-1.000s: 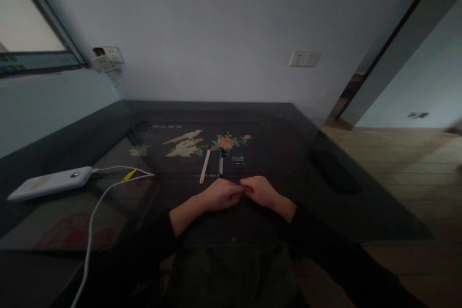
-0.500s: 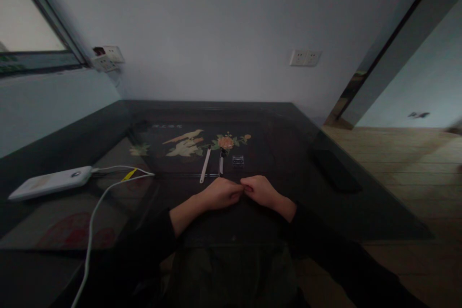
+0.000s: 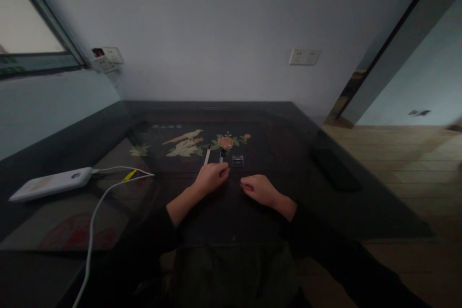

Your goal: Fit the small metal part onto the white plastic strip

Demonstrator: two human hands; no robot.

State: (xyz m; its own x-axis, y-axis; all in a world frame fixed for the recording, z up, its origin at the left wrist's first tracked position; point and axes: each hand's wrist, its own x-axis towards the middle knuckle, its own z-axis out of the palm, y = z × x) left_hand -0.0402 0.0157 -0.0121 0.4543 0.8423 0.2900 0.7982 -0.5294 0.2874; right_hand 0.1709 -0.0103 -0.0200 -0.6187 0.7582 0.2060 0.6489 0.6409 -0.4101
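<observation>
table (image 3: 288, 154): dark brown-black, glossy; inlaid cream bird, orange flower, green leaves
strip (image 3: 207, 155): white
tool (image 3: 221, 154): black and silver
small box (image 3: 237, 160): clear
power bank (image 3: 50, 183): white
cable (image 3: 94, 211): white, yellow tag
sleeves (image 3: 325, 250): black
wall (image 3: 216, 24): pale grey, white sockets
floor (image 3: 415, 163): light wood planks

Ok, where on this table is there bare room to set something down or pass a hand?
Bare top lies right of the right hand, out to the table edge, and behind the floral inlay toward the wall. It is crowded at the left hand, on the white strip and dark tool beside the clear box. Power bank and cable fill the left.
</observation>
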